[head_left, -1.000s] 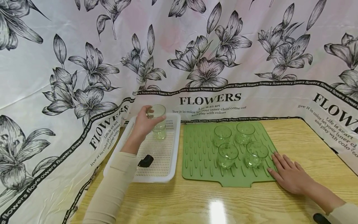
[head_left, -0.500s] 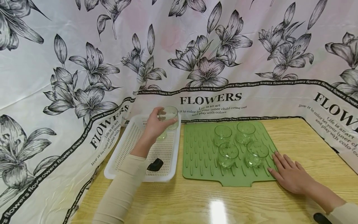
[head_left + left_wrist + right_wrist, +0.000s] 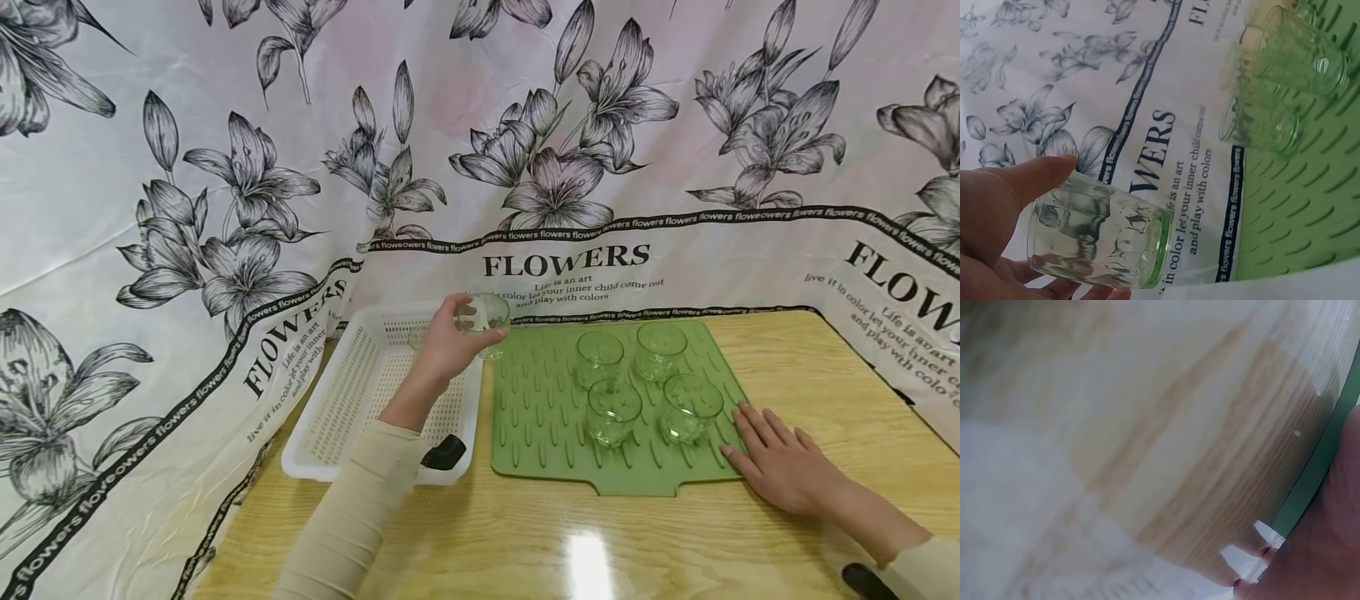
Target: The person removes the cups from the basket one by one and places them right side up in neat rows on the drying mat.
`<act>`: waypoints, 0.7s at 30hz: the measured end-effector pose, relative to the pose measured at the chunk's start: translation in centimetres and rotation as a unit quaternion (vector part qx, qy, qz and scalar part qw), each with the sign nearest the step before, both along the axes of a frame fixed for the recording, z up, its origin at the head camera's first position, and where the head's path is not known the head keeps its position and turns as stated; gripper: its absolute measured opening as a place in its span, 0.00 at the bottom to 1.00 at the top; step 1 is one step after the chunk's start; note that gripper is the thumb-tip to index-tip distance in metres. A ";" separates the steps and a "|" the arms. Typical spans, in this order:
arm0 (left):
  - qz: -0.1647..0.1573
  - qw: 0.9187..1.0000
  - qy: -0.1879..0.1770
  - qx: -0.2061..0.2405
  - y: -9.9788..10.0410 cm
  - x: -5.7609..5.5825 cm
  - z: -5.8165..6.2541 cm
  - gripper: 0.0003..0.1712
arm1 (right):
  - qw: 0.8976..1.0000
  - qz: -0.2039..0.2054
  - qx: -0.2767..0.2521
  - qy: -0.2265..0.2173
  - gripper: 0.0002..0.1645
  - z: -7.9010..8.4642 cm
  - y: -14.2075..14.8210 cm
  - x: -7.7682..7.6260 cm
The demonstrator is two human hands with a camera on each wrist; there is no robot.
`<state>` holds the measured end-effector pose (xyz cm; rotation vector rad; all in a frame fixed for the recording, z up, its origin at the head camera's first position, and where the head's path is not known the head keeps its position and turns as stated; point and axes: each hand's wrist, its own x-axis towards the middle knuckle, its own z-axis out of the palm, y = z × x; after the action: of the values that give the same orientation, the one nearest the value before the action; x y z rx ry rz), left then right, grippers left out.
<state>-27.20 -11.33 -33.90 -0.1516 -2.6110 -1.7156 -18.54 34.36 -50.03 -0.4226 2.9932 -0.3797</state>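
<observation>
In the head view my left hand (image 3: 453, 340) grips a clear drinking glass (image 3: 489, 323) near its rim, above the gap between the white basket (image 3: 291, 454) and the green drying mat (image 3: 536, 467). The left wrist view has this glass (image 3: 1100, 231) between thumb and fingers, tilted on its side in that picture. Several like glasses stand upright on the mat, among them a front glass (image 3: 613, 412) and a back one (image 3: 662, 352). My right hand (image 3: 787, 467) lies flat, its fingertips at the mat's right edge. Part of another glass (image 3: 417, 339) shows in the basket behind my left hand.
A wooden table (image 3: 525, 542) bears the basket and the mat. Behind and to the left hangs a flower-printed cloth (image 3: 420, 167). A black wrist device (image 3: 444, 452) sits at my left sleeve, overlapping the basket's front in view.
My left hand has carried the glass to the right, from over the basket toward the mat's left edge. My right hand stays at the mat's right edge.
</observation>
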 end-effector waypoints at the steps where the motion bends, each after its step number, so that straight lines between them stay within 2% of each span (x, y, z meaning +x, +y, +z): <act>1: -0.001 1.000 0.000 0.001 0.2 0.0 -0.1 0.49 | 1.000 0.000 0.002 0.001 0.46 0.0 0.0 0.0; 11: -0.027 0.999 -0.018 0.006 3.0 0.2 -1.3 0.49 | 1.000 0.001 -0.005 -0.007 0.46 0.1 0.2 0.0; 21: -0.009 0.999 -0.041 0.002 7.0 -0.1 -3.0 0.51 | 1.000 0.002 -0.010 -0.003 0.46 0.1 0.1 0.0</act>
<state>-27.28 -4.28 -36.91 -0.1088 -2.6722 -1.7686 -18.57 34.42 -49.93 -0.4291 2.9851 -0.4098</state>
